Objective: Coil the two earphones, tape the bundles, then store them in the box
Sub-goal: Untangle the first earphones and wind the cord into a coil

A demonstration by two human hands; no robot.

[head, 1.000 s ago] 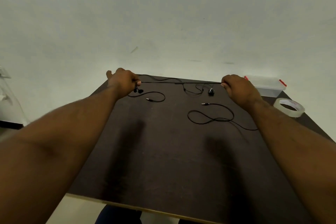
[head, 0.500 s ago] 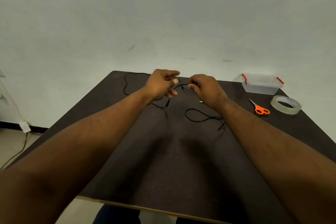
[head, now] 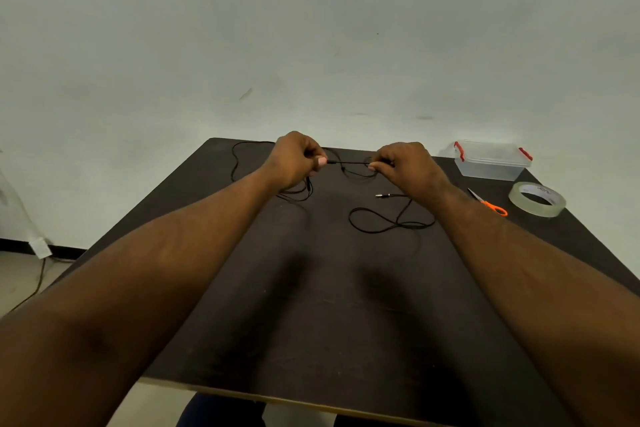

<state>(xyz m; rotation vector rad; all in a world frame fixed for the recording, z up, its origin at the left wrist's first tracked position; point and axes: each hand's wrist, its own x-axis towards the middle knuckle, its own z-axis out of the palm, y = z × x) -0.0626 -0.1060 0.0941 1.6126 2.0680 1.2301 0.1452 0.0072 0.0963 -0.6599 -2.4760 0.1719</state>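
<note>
Hands (head: 296,158) wider apart now, earphone cable (head: 348,162) taut between.

Two bare forearms reach forward; the left hand (head: 294,158) and right hand (head: 407,166) sit apart at the far end, each with fingers curled, pinching

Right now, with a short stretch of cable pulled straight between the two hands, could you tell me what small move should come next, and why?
Probably bring the right hand over to the left hand and lay that stretch as a loop there. Both hands pinch the same earphone cable, and much of it trails uncoiled on the table.
</note>
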